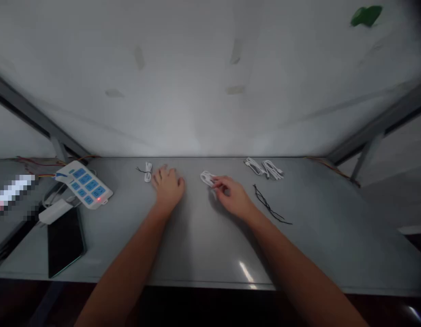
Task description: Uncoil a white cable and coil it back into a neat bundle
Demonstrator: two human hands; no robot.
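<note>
A dark-screened device (65,243) and a power strip (81,183) are lying at the left, then a tied white cable (148,172) just beside the left hand (169,187), which is resting palm-down, fingers spread. Mid-table, a coiled white cable (206,177) is sitting pinched in the right hand's (231,195) fingertips, while two white bundles (273,170) and black ties (264,202) are lying further right.

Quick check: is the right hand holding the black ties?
No, the right hand pinches a coiled white cable, while the black ties lie apart from it on the table.
</note>
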